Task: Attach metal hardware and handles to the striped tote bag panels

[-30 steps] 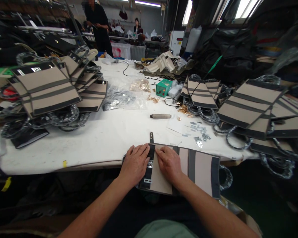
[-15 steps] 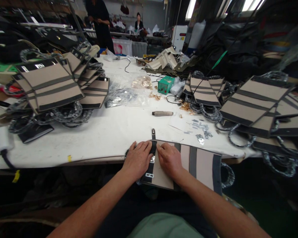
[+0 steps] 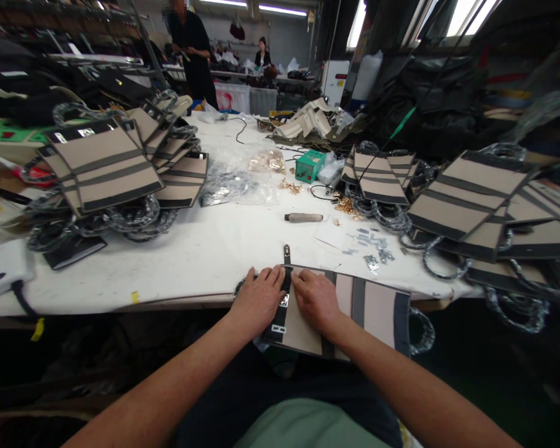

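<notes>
A flat beige handbag (image 3: 381, 311) with dark bands lies across the table's front edge, partly over my lap. A plastic-wrapped handle (image 3: 422, 331) loops out at its right end. My left hand (image 3: 260, 300) is closed on the left end, its fingers bent over the dark edge strip. Beside it, my right hand (image 3: 316, 302) is closed, thumb and fingertips pressed onto the bag near that strip; what lies under them is hidden. A short dark strap (image 3: 287, 254) with a metal fitting sticks out past the bag's far edge. Metal plates (image 3: 279, 328) show on the strip.
Handbags with wrapped handles are stacked at left (image 3: 114, 165) and right (image 3: 466, 193). Ahead lie a grey-handled tool (image 3: 303, 218), loose metal plates (image 3: 372, 249), gold fittings (image 3: 348, 206), a green box (image 3: 310, 166) and plastic bags (image 3: 238, 180). Two people are in the background.
The camera view has shifted slightly. Both hands keep nearly the same places on the handbag, with no clear change of grip.
</notes>
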`<state>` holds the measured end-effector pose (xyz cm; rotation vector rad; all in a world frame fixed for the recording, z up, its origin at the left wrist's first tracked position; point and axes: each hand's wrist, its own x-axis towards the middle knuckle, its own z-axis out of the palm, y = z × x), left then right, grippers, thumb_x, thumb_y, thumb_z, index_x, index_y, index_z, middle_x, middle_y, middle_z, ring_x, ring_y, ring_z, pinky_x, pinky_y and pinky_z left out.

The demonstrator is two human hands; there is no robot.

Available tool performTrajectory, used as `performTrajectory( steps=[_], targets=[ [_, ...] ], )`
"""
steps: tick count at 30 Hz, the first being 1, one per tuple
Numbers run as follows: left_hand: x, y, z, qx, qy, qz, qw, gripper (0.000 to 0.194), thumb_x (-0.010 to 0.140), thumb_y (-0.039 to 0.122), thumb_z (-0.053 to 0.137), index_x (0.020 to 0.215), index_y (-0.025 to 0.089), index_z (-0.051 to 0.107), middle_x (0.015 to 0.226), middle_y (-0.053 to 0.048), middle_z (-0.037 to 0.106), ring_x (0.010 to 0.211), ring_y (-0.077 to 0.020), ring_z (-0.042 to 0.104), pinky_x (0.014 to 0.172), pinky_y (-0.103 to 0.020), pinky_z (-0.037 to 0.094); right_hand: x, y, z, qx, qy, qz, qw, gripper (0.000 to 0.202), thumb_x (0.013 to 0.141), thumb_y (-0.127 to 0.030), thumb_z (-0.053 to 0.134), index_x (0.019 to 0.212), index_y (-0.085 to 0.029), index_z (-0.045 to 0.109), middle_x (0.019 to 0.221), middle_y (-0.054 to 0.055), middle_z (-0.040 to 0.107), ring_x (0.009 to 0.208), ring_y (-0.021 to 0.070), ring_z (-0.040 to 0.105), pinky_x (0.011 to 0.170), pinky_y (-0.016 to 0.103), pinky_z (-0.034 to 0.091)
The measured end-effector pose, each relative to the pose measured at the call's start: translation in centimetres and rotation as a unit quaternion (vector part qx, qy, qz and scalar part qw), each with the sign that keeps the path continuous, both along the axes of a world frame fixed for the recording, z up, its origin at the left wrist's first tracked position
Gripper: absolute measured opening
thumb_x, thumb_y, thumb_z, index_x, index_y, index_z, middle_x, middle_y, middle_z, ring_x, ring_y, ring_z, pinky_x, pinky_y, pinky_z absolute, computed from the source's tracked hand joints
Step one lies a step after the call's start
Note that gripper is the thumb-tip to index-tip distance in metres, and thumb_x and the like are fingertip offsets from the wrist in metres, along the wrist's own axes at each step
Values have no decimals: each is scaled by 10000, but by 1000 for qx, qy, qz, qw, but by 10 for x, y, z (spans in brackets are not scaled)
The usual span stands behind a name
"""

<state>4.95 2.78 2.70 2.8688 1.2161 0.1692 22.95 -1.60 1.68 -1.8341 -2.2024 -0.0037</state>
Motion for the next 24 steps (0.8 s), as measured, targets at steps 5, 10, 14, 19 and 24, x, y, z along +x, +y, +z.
performTrajectory(
  steps=[5, 10, 14, 19, 24],
  targets=[
    [-10, -1, 4, -23, -82, 8, 996, 472, 988, 342, 509, 1439, 204, 500, 1459, -76, 559, 1302, -259, 502, 1116, -470, 354, 8, 4, 1, -18, 196, -8, 980, 293, 997, -260, 490, 1205, -243, 694, 964, 58, 689, 876, 197, 633, 815, 313, 466],
    [-16, 2, -1, -49, -132, 20, 990, 479, 962, 374, 561, 1417, 228, 521, 1418, -44, 598, 1295, -247, 502, 1090, -445, 370, 15, 28, 10, -111, 436, -43, 892, 265, 885, -316, 614, 1092, -182, 709, 867, 19, 709, 737, 157, 636, 735, 282, 508],
    [-18, 4, -4, -60, -146, 28, 987, 496, 946, 384, 585, 1413, 225, 529, 1414, -42, 601, 1297, -258, 498, 1089, -456, 371, 13, 50, 27, -209, 423, 9, 882, 271, 868, -286, 592, 1066, -182, 746, 835, 10, 738, 688, 154, 644, 703, 285, 510],
    [-19, 6, -6, -71, -161, 38, 984, 482, 919, 379, 622, 1377, 240, 560, 1401, -42, 612, 1302, -264, 497, 1075, -456, 379, 12, 66, 36, -227, 333, 56, 914, 241, 830, -194, 618, 995, -236, 789, 973, 1, 777, 930, 198, 696, 909, 327, 503],
    [-19, 7, -8, -80, -170, 42, 981, 482, 911, 371, 632, 1373, 247, 563, 1388, -36, 623, 1290, -266, 505, 1067, -458, 380, 10, 72, 33, -213, 277, 81, 933, 260, 842, -146, 622, 990, -267, 799, 994, -1, 773, 946, 191, 699, 905, 313, 502]
  ],
)
